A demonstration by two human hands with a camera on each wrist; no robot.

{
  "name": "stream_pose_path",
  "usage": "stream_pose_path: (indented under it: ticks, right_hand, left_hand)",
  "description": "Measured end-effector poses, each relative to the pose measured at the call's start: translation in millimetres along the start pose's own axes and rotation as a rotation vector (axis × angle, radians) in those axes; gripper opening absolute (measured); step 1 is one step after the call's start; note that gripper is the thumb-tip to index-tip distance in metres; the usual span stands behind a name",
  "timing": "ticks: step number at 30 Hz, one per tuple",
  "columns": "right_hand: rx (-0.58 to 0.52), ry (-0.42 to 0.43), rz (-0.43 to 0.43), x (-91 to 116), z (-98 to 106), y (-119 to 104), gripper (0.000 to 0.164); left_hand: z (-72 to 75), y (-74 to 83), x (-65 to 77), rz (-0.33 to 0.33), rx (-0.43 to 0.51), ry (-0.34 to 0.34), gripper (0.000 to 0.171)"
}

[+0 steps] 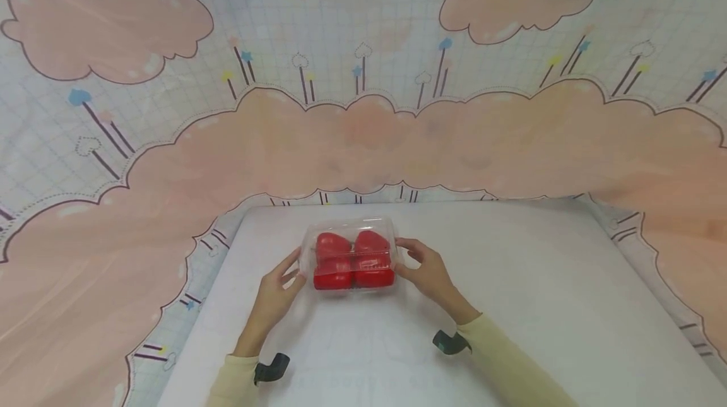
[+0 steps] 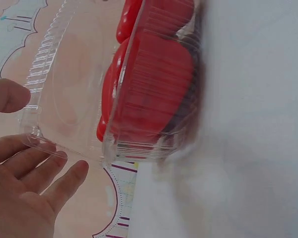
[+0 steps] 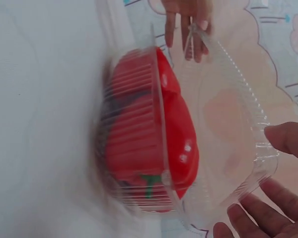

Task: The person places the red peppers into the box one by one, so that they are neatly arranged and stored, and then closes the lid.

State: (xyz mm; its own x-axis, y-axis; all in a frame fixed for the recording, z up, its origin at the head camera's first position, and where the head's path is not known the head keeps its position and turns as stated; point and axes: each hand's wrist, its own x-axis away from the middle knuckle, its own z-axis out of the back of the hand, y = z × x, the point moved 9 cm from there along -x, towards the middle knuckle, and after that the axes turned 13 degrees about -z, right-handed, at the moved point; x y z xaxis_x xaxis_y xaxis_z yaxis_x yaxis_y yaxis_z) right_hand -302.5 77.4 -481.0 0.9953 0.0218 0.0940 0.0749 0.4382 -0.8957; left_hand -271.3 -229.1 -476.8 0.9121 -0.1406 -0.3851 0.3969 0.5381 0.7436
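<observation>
A clear plastic clamshell box (image 1: 309, 249) stands on the white table, with several glossy red pepper-like vegetables (image 1: 333, 277) inside. One of them shows a green stem in the right wrist view. The box's hinged lid (image 3: 226, 148) is tilted up, apart from the base. At the left end, my left hand (image 1: 275, 298) holds the lid's edge between thumb and fingers. My right hand (image 1: 430, 274) grips the lid's other end the same way, with its thumb on one side and fingers on the other. The vegetables' undersides are partly hidden by the ribbed plastic wall.
The white table (image 1: 511, 281) extends to both sides of the box and in front of it. Behind it hangs a patterned cloth (image 1: 363, 142) with pink clouds. Dark wrist straps (image 1: 272, 368) show near both sleeves.
</observation>
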Motion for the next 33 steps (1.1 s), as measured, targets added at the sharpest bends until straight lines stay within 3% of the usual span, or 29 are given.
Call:
stream_pose_path:
  ticks: [12,27,33]
  right_hand:
    - [-0.034,0.013,0.016,-4.1,-7.7,12.8,0.046]
    - [-0.071,0.042,0.09,-2.8,-14.0,24.2,0.043]
    - [-0.051,0.059,0.066,-3.5,-13.0,30.3,0.043]
  left_hand:
    - [-6.8,-5.0,2.6,-0.032,-0.026,0.006,0.06]
    - [-14.8,-23.2,8.6,0.042,0.034,0.043,0.056]
    - [-14.7,-30.3,10.6,0.081,0.033,0.066,0.052]
